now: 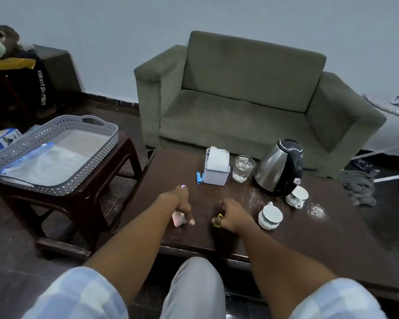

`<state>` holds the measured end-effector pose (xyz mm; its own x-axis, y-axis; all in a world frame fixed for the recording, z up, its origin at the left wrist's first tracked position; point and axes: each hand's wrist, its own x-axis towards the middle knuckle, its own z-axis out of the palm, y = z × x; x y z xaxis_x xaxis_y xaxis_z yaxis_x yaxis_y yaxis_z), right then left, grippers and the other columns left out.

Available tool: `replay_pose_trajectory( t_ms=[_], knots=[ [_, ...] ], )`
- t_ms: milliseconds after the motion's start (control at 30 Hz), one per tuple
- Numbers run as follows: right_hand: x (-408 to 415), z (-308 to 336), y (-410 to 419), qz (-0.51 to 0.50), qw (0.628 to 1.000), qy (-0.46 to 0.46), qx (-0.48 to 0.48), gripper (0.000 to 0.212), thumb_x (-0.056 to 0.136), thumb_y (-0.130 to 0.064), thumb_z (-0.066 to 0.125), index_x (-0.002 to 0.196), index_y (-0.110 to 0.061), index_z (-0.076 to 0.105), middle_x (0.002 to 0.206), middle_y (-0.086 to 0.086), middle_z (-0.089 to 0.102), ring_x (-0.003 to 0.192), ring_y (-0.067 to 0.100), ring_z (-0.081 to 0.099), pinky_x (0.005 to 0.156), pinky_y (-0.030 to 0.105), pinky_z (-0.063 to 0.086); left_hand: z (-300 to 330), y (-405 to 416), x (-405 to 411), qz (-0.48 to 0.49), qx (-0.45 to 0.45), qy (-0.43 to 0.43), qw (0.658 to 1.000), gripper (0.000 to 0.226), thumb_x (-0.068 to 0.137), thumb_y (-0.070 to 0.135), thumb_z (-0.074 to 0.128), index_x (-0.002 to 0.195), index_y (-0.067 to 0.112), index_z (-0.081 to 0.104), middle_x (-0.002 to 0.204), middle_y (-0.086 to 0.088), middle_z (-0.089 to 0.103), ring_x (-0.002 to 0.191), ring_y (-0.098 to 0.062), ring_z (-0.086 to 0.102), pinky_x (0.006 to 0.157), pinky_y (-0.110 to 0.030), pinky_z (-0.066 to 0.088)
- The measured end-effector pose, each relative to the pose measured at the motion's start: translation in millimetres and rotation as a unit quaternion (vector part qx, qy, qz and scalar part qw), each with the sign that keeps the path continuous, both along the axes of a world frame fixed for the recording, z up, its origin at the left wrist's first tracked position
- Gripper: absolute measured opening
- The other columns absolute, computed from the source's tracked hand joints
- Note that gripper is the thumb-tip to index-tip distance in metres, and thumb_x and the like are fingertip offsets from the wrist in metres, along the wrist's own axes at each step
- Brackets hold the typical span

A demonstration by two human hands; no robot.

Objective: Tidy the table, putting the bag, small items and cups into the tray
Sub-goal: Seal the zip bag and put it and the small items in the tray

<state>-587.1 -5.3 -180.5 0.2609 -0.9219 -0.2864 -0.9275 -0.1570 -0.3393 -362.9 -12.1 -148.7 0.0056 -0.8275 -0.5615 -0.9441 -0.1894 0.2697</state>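
A grey perforated tray (97, 153) stands on a small dark stool at the left, with a clear plastic bag (44, 163) with a blue zip lying inside it. On the dark table (309, 231) my left hand (182, 203) is closed around a small pink item (178, 219). My right hand (232, 216) pinches a small yellow item (218, 221). Two white cups lie to the right: one (270, 217) near my right hand, another (297, 196) by the kettle. A blue clip (199, 177) lies beside the tissue box. A tiny purple item (183, 186) shows behind my left hand.
A grey tissue holder (217, 168), a water glass (242, 168) and a steel kettle (279, 168) stand at the table's far side. An overturned clear glass (316, 211) lies at the right. A green sofa (240, 100) stands behind the table. A blue box (2, 139) sits left of the tray.
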Motion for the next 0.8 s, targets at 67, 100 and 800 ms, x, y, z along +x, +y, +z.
replay_pose_trajectory(
  t_ms=[67, 100, 800],
  knots=[
    [-0.7, -13.7, 7.4, 0.0, 1.0, 0.002, -0.01, 0.063, 0.087, -0.047, 0.078, 0.137, -0.016, 0.055, 0.139, 0.007, 0.054, 0.134, 0.029, 0.05, 0.112, 0.044, 0.045, -7.8, 4.6, -3.6, 0.007, -0.005, -0.015, 1.0, 0.124, 0.065, 0.035, 0.096, 0.16, 0.01, 0.02, 0.16, -0.009, 0.028, 0.142, -0.035, 0.049, 0.109, -0.049, 0.052],
    [-0.7, -17.6, 8.5, 0.001, 1.0, -0.006, -0.015, 0.063, 0.086, -0.047, 0.078, 0.136, -0.017, 0.055, 0.138, 0.006, 0.053, 0.134, 0.028, 0.049, 0.112, 0.044, 0.044, -9.7, 6.8, -4.7, 0.006, -0.007, -0.019, 1.0, 0.13, 0.068, 0.03, 0.094, 0.164, 0.01, 0.009, 0.162, -0.01, 0.023, 0.145, -0.035, 0.046, 0.111, -0.049, 0.05],
    [406.1, 115.6, -82.4, 0.179, 0.911, -0.322, -0.185, 0.022, 0.088, -0.023, 0.082, 0.1, -0.009, 0.069, 0.095, 0.011, 0.076, 0.087, 0.025, 0.067, 0.075, 0.038, 0.053, 93.8, -20.8, 332.8, 0.392, -0.187, -0.113, 0.894, 0.078, 0.071, 0.028, 0.073, 0.144, 0.015, 0.049, 0.143, -0.012, 0.057, 0.14, -0.036, 0.047, 0.104, -0.054, 0.045]
  ],
)
